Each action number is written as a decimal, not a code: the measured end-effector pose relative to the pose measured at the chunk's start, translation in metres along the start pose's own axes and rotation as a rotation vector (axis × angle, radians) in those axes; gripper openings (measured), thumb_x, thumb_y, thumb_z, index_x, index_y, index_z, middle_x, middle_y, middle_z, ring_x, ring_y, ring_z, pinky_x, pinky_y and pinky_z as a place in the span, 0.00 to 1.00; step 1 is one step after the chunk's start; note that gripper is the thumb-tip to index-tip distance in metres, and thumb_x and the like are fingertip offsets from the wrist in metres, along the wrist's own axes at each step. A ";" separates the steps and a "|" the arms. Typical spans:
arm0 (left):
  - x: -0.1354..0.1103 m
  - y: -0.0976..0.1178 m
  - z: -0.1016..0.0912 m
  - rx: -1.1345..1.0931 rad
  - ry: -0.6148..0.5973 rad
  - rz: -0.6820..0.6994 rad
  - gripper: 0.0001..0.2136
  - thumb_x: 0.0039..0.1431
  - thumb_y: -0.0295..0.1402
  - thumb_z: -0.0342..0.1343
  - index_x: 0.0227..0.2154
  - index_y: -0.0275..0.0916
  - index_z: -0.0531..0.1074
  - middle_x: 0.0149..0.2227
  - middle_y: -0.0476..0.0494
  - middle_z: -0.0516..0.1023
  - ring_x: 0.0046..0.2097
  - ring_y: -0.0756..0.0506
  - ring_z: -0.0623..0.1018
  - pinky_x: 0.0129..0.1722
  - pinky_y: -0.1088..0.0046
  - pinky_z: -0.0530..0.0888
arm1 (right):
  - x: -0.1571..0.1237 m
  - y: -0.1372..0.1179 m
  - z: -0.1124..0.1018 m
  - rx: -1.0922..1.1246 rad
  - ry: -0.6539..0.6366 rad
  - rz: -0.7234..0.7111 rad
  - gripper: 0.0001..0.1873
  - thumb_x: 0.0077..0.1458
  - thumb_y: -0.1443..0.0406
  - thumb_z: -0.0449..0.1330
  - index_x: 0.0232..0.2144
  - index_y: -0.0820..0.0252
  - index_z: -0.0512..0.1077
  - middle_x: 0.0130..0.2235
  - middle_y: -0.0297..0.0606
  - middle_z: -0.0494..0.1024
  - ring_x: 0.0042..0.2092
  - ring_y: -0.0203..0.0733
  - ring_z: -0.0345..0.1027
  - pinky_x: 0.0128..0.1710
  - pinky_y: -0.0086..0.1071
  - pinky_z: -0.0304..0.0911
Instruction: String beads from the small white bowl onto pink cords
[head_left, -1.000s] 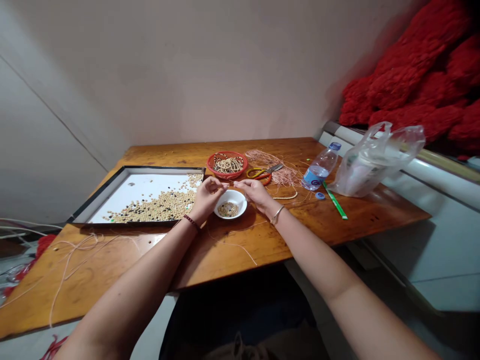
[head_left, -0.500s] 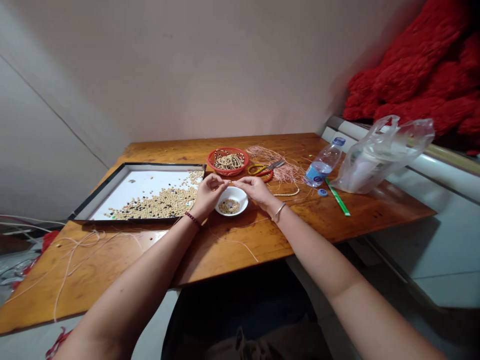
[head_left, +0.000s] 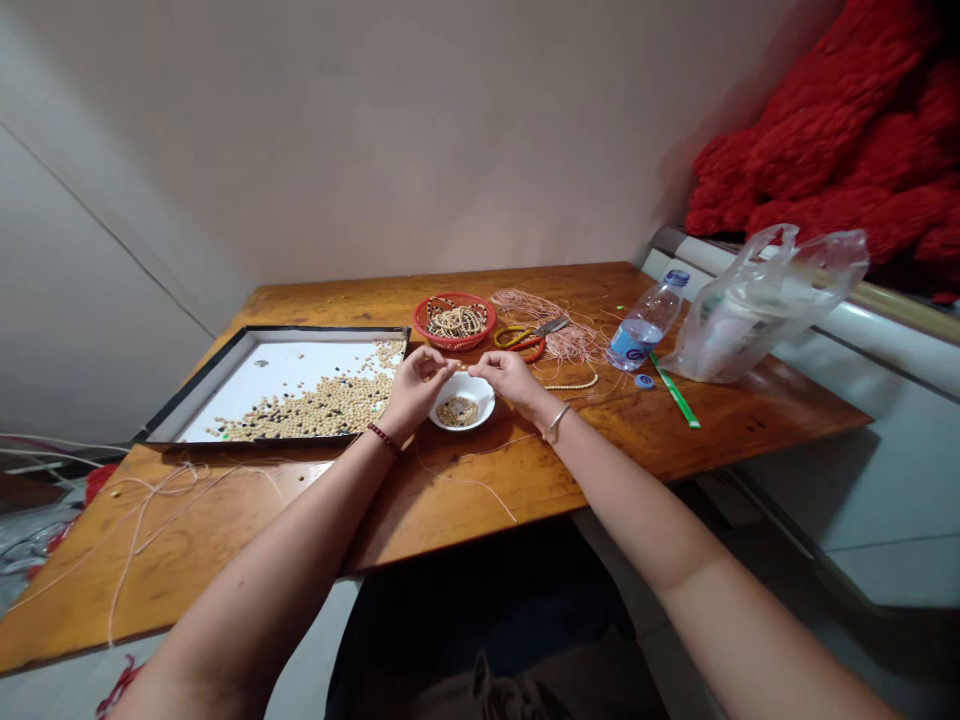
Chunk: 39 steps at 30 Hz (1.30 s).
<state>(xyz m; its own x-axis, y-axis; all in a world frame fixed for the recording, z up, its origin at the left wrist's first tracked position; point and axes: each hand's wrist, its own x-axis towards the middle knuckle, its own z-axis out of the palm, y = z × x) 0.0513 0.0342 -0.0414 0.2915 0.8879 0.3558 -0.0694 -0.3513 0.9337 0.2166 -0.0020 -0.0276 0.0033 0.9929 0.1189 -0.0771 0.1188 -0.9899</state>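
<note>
Over a white bowl [head_left: 484, 408] of small beads [head_left: 456, 411], my two hands meet almost fingertip to fingertip. My left hand [head_left: 416, 388] is closed in a pinch, and what it holds is too small to name. My right hand [head_left: 510, 382] pinches too, and a string of pale beads [head_left: 574, 386] runs out from behind it to the right along the table. Something tiny and pale shows in the gap between the fingertips. Left of the bowl, a black-edged tray [head_left: 289, 355] has a heap of loose beads [head_left: 322, 408], mostly cream with some dark ones.
A red basket [head_left: 491, 328] of beaded strings stands behind the bowl. Scissors [head_left: 529, 336] lie by pink cords [head_left: 574, 335]. Farther right are a water bottle [head_left: 637, 330], its blue cap [head_left: 643, 381], a green strip [head_left: 676, 393] and a plastic bag [head_left: 720, 330]. Loose cords [head_left: 150, 495] trail at front left.
Both hands stay pinched over the bowl, with only slight finger movement. The whole view has shifted a little.
</note>
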 end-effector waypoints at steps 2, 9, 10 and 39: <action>-0.001 0.002 0.000 -0.003 -0.011 -0.006 0.16 0.48 0.42 0.64 0.29 0.39 0.64 0.31 0.46 0.78 0.35 0.47 0.79 0.33 0.73 0.75 | 0.000 0.000 0.000 -0.008 0.006 -0.003 0.14 0.38 0.59 0.65 0.18 0.63 0.67 0.21 0.29 0.68 0.24 0.29 0.55 0.25 0.26 0.51; -0.002 0.006 -0.001 -0.010 -0.037 -0.035 0.15 0.49 0.41 0.63 0.30 0.39 0.64 0.30 0.48 0.76 0.33 0.49 0.78 0.31 0.76 0.73 | 0.000 0.001 0.001 -0.020 -0.004 -0.013 0.15 0.38 0.58 0.65 0.17 0.62 0.67 0.20 0.29 0.67 0.23 0.30 0.55 0.25 0.26 0.52; -0.002 0.006 -0.001 -0.005 -0.039 -0.032 0.15 0.49 0.41 0.63 0.30 0.39 0.64 0.30 0.48 0.75 0.32 0.49 0.77 0.30 0.76 0.73 | 0.000 0.001 0.001 -0.020 -0.004 -0.011 0.15 0.38 0.58 0.65 0.17 0.62 0.67 0.20 0.29 0.68 0.24 0.30 0.56 0.25 0.26 0.52; -0.019 0.028 0.005 1.133 -0.132 0.532 0.11 0.63 0.33 0.49 0.40 0.47 0.77 0.32 0.44 0.73 0.38 0.44 0.69 0.35 0.71 0.66 | -0.005 0.004 0.003 -0.189 -0.021 -0.179 0.28 0.56 0.41 0.45 0.32 0.58 0.67 0.22 0.29 0.64 0.23 0.32 0.56 0.24 0.26 0.52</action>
<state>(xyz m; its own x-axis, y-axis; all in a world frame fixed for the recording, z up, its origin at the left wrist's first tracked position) 0.0488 0.0057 -0.0219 0.5767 0.5454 0.6083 0.6301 -0.7708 0.0937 0.2133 -0.0069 -0.0321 -0.0210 0.9557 0.2935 0.1107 0.2940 -0.9494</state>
